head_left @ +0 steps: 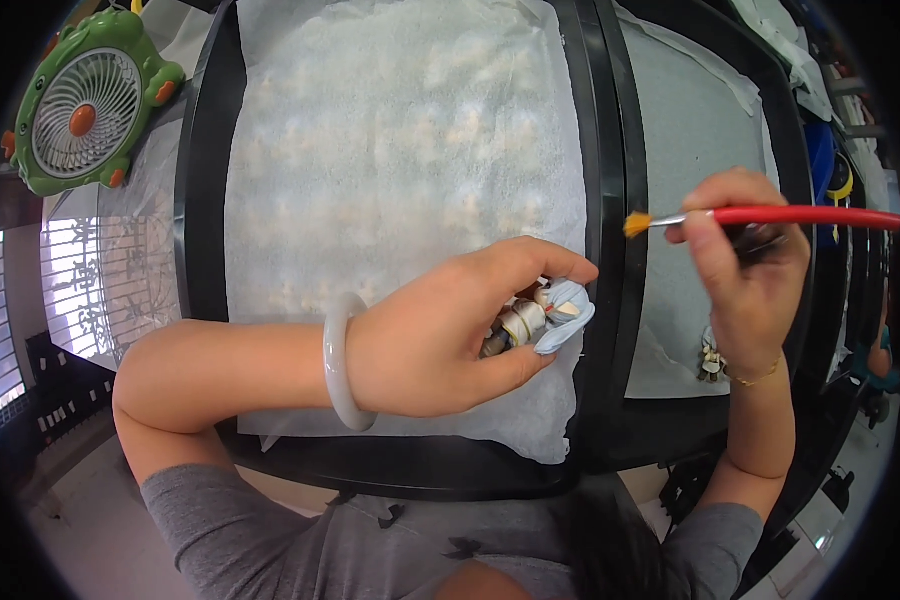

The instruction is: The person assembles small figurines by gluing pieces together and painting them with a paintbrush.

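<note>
My left hand (450, 330) is closed around a small figurine (526, 318) with pale blue hair and a whitish body; its head end sticks out between thumb and forefinger, and the palm hides part of it. In my right hand (745, 270) is a paintbrush (810, 215) with a red handle, a metal ferrule and orange-yellow bristles. The bristles point left, up and to the right of the figurine, apart from it. A dark object also shows between the right-hand fingers, too covered to name. Another small figurine (710, 360) lies beside my right wrist.
Under my left hand is a black tray (202, 220) lined with white paper (390, 60); blurred pale shapes show through the sheet. To the right stands a second black tray (610, 120), also paper-lined (690, 110). A green fan (85, 120) is at the far left.
</note>
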The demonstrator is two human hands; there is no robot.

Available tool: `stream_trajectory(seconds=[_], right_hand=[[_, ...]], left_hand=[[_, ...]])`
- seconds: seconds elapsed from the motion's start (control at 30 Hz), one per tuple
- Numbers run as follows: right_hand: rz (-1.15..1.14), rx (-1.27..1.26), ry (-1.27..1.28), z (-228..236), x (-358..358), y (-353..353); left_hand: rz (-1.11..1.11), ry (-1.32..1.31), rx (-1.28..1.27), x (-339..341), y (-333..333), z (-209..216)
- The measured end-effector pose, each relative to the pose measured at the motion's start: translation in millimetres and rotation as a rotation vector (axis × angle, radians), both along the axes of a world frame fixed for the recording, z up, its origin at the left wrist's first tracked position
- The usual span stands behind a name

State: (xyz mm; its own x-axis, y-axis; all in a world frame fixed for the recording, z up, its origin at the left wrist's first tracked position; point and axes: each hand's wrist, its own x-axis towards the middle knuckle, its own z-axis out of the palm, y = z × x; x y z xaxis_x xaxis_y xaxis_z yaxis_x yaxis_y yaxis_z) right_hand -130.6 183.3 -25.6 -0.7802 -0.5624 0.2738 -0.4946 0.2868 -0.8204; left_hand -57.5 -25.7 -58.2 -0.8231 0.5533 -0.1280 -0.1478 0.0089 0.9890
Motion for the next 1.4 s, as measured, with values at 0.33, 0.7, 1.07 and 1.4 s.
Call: stream_trajectory(seconds=[0.33, 0.7, 1.07, 1.4], right_hand=[[0.115, 0.047, 0.019, 13.7, 4.3, 7.2], [-0.33, 0.731, 0.027, 7.8, -47.2, 63.7], [0.313, 0.488, 0.297, 18.8, 16.0, 6.7], [0.226, 0.694, 0.509, 11.0, 29.0, -4.5]], left_hand=[[-0.01, 0.272, -0.112, -4.5, -1.8, -1.1], [0.036, 0.068, 0.1, -1.9, -1.4, 2.3], [0.026, 0.065, 0.12, -1.3, -6.6, 2.1], [-0.022, 0.137, -0.044, -2.3, -8.8, 6.1]])
